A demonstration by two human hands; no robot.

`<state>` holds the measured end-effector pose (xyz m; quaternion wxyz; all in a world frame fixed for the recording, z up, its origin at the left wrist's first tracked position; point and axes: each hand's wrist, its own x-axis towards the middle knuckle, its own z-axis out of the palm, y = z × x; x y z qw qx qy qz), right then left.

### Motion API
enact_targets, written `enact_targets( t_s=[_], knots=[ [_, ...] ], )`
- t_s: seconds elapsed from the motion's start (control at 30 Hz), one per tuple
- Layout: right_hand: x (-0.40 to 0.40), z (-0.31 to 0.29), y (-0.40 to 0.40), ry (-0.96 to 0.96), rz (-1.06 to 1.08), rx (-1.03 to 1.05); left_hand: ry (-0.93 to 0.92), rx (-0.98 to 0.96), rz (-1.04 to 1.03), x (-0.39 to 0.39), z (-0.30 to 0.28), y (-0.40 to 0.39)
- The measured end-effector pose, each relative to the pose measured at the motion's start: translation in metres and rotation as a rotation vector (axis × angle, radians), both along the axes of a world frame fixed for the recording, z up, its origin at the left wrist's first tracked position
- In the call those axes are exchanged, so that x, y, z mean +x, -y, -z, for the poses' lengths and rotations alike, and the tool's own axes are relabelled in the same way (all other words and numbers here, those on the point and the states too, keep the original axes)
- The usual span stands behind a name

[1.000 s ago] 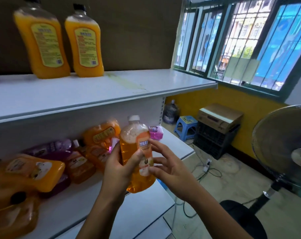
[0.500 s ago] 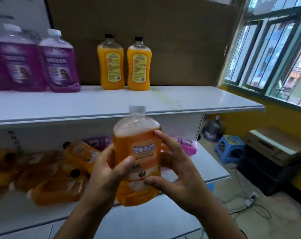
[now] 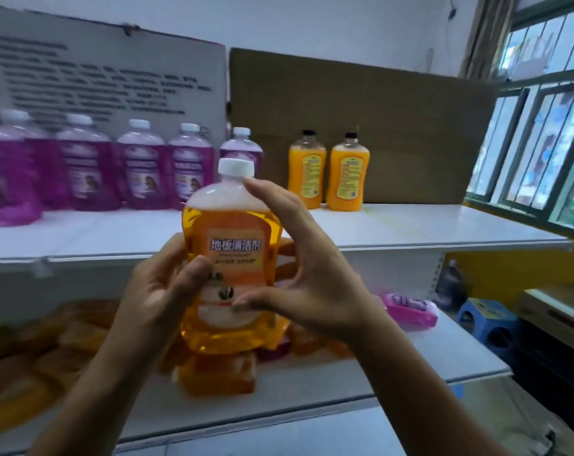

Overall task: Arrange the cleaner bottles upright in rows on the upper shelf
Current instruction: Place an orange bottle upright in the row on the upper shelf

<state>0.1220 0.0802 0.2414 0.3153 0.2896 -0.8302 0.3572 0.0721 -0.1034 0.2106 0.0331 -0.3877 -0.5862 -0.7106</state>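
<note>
I hold an orange cleaner bottle (image 3: 232, 255) with a white cap upright in front of the upper shelf (image 3: 427, 233). My left hand (image 3: 160, 291) grips its lower left side. My right hand (image 3: 307, 274) wraps its right side, index finger up near the shoulder. On the upper shelf a row of several purple bottles (image 3: 137, 169) stands at the left, and two opaque orange bottles (image 3: 328, 172) with black caps stand near the middle against cardboard. Several orange bottles (image 3: 49, 357) lie on the lower shelf (image 3: 443, 350), partly hidden by my arms.
A pink bottle (image 3: 410, 309) lies on the lower shelf's right end. A cardboard sheet (image 3: 394, 126) and a printed board (image 3: 108, 80) lean behind the upper shelf. A barred window (image 3: 548, 126) is at right; a blue stool (image 3: 486, 322) and boxes sit on the floor.
Both hands have lifted the orange bottle from lower-shelf height to upper-shelf level. My view has tilted up and left, bringing the purple row and the wall board into sight.
</note>
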Motion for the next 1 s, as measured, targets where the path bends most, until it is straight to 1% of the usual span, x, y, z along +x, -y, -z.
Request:
enact_targets(
  t_s=[0.1, 0.2, 0.27, 0.37, 0.53, 0.67, 0.8, 1.0],
  knots=[
    [-0.028, -0.011, 0.061, -0.055, -0.017, -0.023, -0.106, -0.013, -0.095, -0.013, -0.008, 0.061],
    [-0.056, -0.018, 0.120, -0.096, -0.066, -0.049, -0.215, -0.091, -0.158, -0.029, -0.008, 0.122],
    [-0.074, -0.022, 0.154, -0.080, -0.103, -0.090, -0.252, -0.203, -0.177, -0.039, -0.006, 0.160],
    [-0.102, -0.026, 0.196, -0.070, -0.148, -0.123, -0.289, -0.394, -0.315, -0.054, -0.006, 0.205],
    [-0.149, -0.028, 0.258, -0.077, -0.178, -0.119, -0.323, -0.499, -0.479, -0.087, -0.011, 0.265],
    [-0.184, -0.030, 0.306, -0.106, -0.224, -0.108, -0.325, -0.528, -0.570, -0.115, -0.012, 0.310],
    [-0.237, -0.035, 0.355, -0.063, -0.250, -0.080, -0.309, -0.547, -0.653, -0.153, -0.019, 0.354],
    [-0.307, -0.051, 0.419, -0.017, -0.218, 0.118, -0.234, -0.664, -0.735, -0.217, -0.028, 0.414]
  ],
)
